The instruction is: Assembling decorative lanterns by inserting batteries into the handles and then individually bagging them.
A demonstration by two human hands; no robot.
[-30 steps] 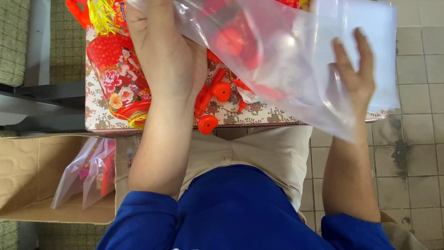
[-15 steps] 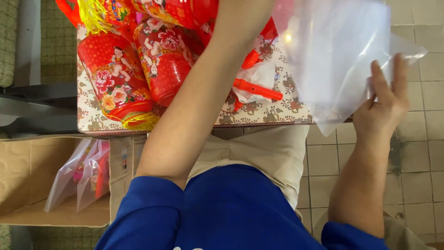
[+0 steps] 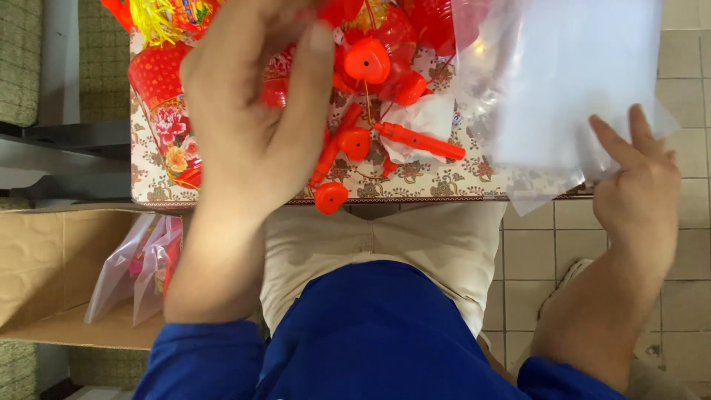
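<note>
With the right hand [image 3: 638,194] pinching the clear, floppy plastic bag [image 3: 570,96] at its lower edge over the floral-patterned surface [image 3: 444,178], long axis running away from the body, mouth hidden, the left hand [image 3: 252,126], loosely curled over red plastic lantern parts [image 3: 366,59], grasp unclear, would do best gathering pieces together.

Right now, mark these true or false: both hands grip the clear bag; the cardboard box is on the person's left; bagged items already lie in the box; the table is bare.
1. Both hands grip the clear bag. False: only the right hand holds it; the left hand is over the red plastic parts.
2. The cardboard box is on the person's left. True.
3. Bagged items already lie in the box. True.
4. The table is bare. False: red lanterns and orange sticks lie on its floral cloth.
</note>
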